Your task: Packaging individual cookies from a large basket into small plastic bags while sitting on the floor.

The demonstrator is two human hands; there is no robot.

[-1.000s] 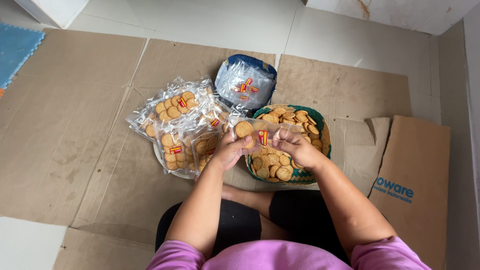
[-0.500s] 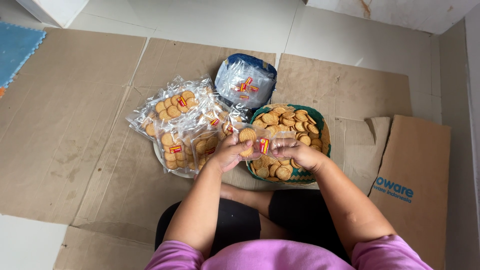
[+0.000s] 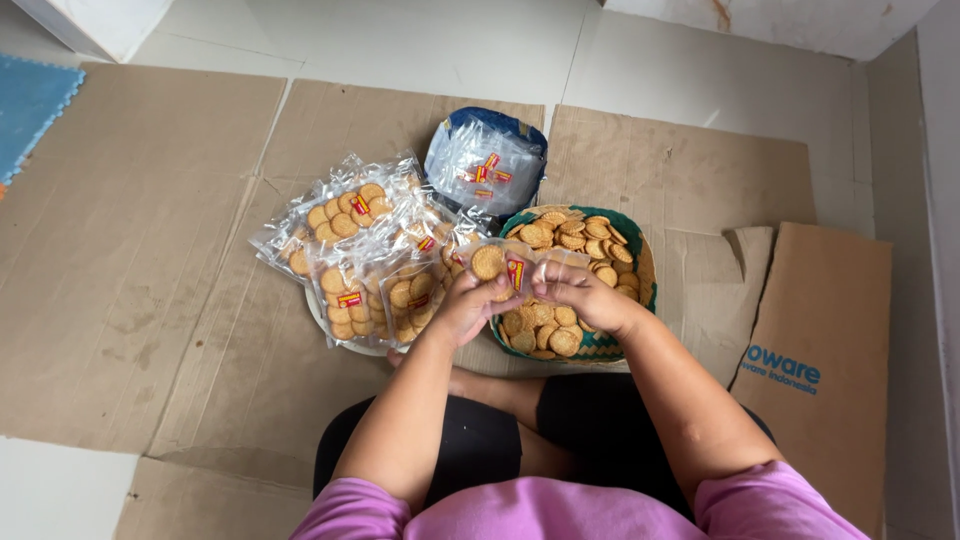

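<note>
Both of my hands hold a small clear plastic bag point(image 3: 512, 268) with a red and yellow sticker, just above the near left part of a green woven basket point(image 3: 630, 255) full of round golden biscuits point(image 3: 580, 235). My left hand point(image 3: 465, 305) grips the bag's left side, where one biscuit shows inside. My right hand point(image 3: 580, 295) pinches its right side. To the left lies a pile of filled biscuit bags point(image 3: 360, 255) on a white plate.
A blue bag point(image 3: 487, 160) holding empty clear bags with stickers stands behind the basket. Flattened brown cardboard point(image 3: 150, 250) covers the floor. A folded cardboard piece point(image 3: 820, 340) lies at right. A blue mat point(image 3: 30, 105) is at far left. My legs are crossed below.
The small bag has been raised slightly and now holds a biscuit at its left end; my hands have shifted a little toward the basket's left rim.
</note>
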